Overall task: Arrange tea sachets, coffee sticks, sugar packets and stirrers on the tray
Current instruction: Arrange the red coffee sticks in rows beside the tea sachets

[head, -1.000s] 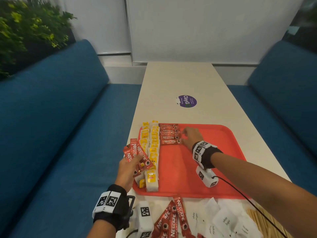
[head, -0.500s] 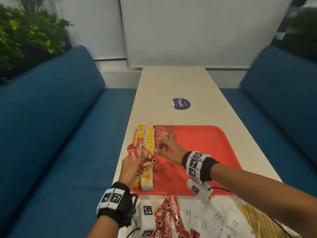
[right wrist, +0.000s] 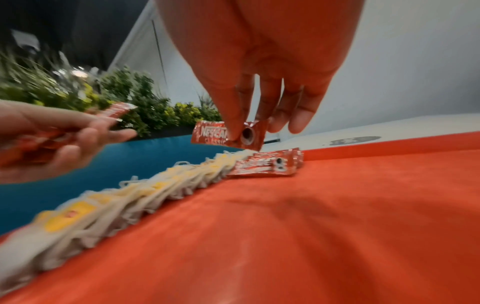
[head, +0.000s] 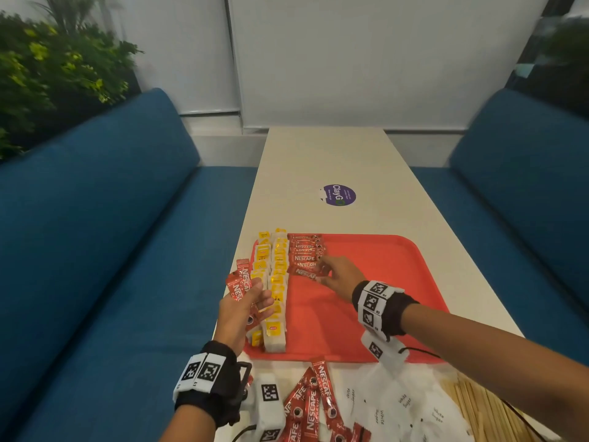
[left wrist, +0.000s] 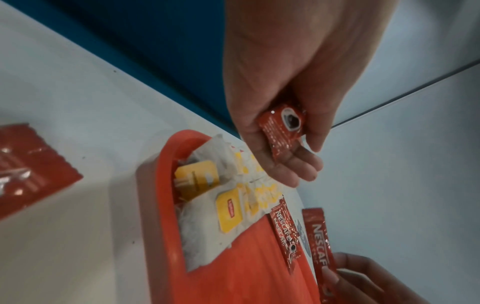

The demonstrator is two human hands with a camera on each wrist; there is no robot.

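A red tray point(head: 382, 282) lies on the white table. Along its left side run two rows of yellow-tagged tea sachets point(head: 277, 282), and a stack of red coffee sticks point(head: 306, 248) sits beside them at the far end. My left hand point(head: 255, 298) holds a bunch of coffee sticks point(head: 240, 282) over the tray's left edge; the left wrist view shows their ends point(left wrist: 281, 129) in its curled fingers. My right hand point(head: 323, 271) pinches one coffee stick point(right wrist: 228, 134) by its end, just above the near side of the stack point(right wrist: 270, 164).
Loose coffee sticks point(head: 312, 403), white sugar packets point(head: 398, 406) and wooden stirrers point(head: 478, 406) lie on the table in front of the tray. A purple sticker point(head: 339, 195) sits beyond it. Blue benches flank the table on both sides.
My right hand left the stack, came to the bunch in my left hand, took one stick and carried it back towards the stack. The left hand stayed about where it was.
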